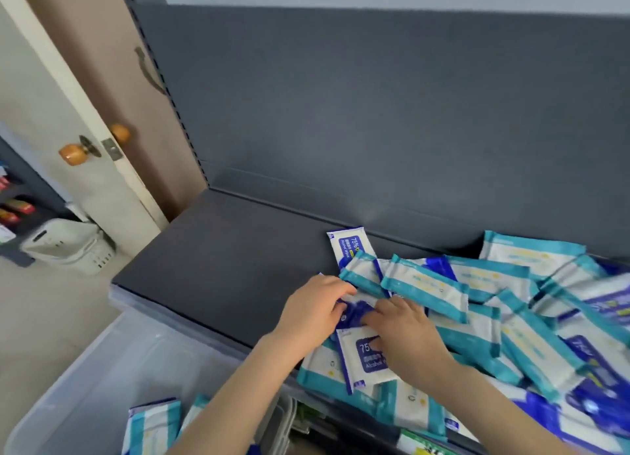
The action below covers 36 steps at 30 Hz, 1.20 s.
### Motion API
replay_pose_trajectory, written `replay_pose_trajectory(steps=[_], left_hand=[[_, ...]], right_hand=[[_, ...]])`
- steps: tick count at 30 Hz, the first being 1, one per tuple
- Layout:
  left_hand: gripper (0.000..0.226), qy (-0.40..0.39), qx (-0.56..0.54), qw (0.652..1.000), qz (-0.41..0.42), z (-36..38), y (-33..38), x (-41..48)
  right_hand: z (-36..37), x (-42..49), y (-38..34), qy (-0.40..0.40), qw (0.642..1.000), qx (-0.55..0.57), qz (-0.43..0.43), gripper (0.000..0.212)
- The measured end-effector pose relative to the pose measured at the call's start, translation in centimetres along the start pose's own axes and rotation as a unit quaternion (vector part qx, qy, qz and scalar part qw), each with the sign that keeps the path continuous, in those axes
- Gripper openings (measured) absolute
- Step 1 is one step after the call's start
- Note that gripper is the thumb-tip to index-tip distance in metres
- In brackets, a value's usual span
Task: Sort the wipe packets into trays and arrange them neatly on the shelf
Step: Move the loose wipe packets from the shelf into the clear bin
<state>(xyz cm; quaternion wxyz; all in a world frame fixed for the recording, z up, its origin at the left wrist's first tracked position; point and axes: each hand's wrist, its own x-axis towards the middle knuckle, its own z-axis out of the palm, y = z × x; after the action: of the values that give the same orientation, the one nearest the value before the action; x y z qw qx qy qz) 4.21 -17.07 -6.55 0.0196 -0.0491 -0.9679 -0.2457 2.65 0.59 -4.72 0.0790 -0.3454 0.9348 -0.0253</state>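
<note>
- Pulling blue pkts (370, 361) out of the mixed pile = sorting step. Looks early on, as most of the pile is unsorted.
- L hand (313, 306): fingers curled onto the far end of the blue stack, gripping it.
- R hand (407, 333): fingers over the stack, thumb on the label. Seems to pinch it, but the grip is partly hidden.
- Stack sits between the 2 hands at the front edge of the shelf (211, 270), atop teal pkts (426, 285).
- Nxt move, my guess: lift the stack w/o dragging teal ones along, then carry it to a tray. No tray in view, only a clear bin (85, 369) below the L forearm.
- Counts:
  - Hands: 2.
  - Blue: at least 2 in the grip, 1 lone blue pkt (349, 250) just beyond the hands, a few more far right of R hand, blurred.
  - Teal: a dozen or more right of R hand (overlap blocks an exact count), at least 2 more in the bin.
  - Bin: 1.
</note>
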Motion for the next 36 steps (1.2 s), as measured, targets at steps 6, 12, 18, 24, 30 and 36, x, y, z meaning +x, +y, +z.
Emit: replay_pose_trajectory(steps=[6, 12, 18, 24, 30, 36], left_hand=[[0.035, -0.054, 0.118, 0.991, 0.027, 1.1, -0.1, 1.4], [0.021, -0.051, 0.128, 0.990, -0.029, -0.2, 1.4, -0.3], [0.011, 0.017, 0.054, 0.979, -0.193, -2.2, 2.3, -2.0], [0.015, 0.049, 0.042, 0.965, -0.254, -3.8, 3.5, -3.3], [0.011, -0.155, 0.116, 0.965, -0.175, -1.3, 4.8, -2.7], [0.038, -0.188, 0.147, 0.953, -0.190, 1.2, 4.9, -2.8]], right_hand=[[-2.2, -1.8, 3.0, 0.042, 0.984, 0.160, 0.072, 0.020], [-3.2, 1.3, 8.9, 0.042, 0.977, 0.134, 0.161, 0.032], [-1.3, 2.5, 10.4, -0.022, 0.975, 0.124, 0.185, 0.064], [-1.6, 2.7, 10.5, 0.003, 0.973, 0.153, 0.171, 0.064], [-1.7, 2.2, 10.5, 0.035, 0.977, 0.145, 0.154, 0.064], [-2.2, 1.5, 9.8, 0.104, 0.974, 0.159, 0.122, 0.063]])
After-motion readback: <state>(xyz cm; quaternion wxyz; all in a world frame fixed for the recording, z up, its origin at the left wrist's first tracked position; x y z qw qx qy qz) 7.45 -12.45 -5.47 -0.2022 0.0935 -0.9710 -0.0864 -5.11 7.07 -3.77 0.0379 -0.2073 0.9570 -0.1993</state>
